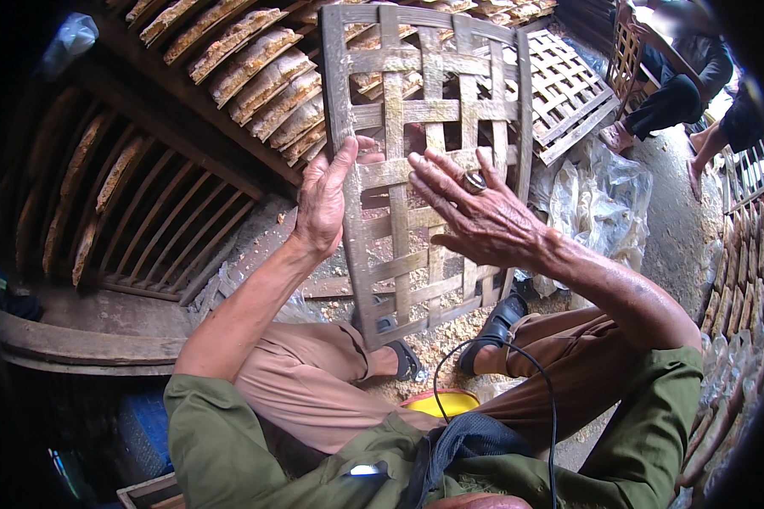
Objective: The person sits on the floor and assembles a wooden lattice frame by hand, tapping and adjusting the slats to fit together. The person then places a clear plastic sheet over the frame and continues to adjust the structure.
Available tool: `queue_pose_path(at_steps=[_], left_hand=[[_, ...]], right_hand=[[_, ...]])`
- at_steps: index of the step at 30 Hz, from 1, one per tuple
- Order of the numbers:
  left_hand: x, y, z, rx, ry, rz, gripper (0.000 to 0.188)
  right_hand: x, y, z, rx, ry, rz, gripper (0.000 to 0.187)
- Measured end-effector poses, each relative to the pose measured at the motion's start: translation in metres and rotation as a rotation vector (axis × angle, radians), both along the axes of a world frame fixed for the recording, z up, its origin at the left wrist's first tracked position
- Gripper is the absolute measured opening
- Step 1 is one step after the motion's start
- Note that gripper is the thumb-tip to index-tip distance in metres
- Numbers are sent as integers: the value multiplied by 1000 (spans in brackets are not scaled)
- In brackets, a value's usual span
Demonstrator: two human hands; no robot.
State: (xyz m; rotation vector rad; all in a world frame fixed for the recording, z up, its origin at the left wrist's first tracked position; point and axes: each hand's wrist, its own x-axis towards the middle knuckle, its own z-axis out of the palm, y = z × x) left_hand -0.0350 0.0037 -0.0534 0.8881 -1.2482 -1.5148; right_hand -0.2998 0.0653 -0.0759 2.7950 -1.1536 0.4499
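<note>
A wooden frame with a woven bamboo-strip lattice (pixel 463 111) stands upright, slightly tilted, in front of me between my knees. My left hand (pixel 324 199) is closed around its left side rail, with the thumb on the near face and fingers behind. My right hand (pixel 488 208) is held before the lattice, fingers stretched and apart, holding nothing. A dark shiny round piece (pixel 475 180), seemingly a ring, sits at its fingers. Whether the right fingers touch the strips I cannot tell. Pale crumbs cling to parts of the lattice.
Slatted racks with crusted pale slabs (pixel 263 64) rise at upper left. Another lattice panel (pixel 564 89) leans beyond, near crumpled clear plastic (pixel 603 199). A yellow bowl (pixel 443 402) sits between my legs on a crumb-strewn floor. Other people (pixel 696 72) sit at upper right. A black cable (pixel 552 407) loops over my lap.
</note>
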Motion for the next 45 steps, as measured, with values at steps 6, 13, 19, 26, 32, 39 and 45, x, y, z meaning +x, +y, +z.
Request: queue_pose_path(at_steps=[6, 13, 19, 26, 32, 39, 45], left_hand=[[16, 0, 22, -21, -60, 44, 45], [19, -10, 14, -233, -66, 88, 44], [7, 13, 15, -300, -205, -25, 47], [-13, 27, 17, -249, -244, -170, 44], [-13, 30, 24, -185, -281, -156, 46], [-16, 30, 25, -238, -291, -166, 46], [-16, 30, 20, -198, -295, -163, 47]], right_hand=[[-25, -8, 0, 37, 31, -152, 104], [-18, -2, 18, -169, -5, 11, 60], [-20, -11, 50, -448, -69, -227, 84], [-17, -11, 65, -434, -78, -357, 88], [-22, -11, 67, -457, -69, -277, 78], [-29, -5, 68, -333, -224, -197, 83], [-28, -8, 64, -374, -100, -234, 82]])
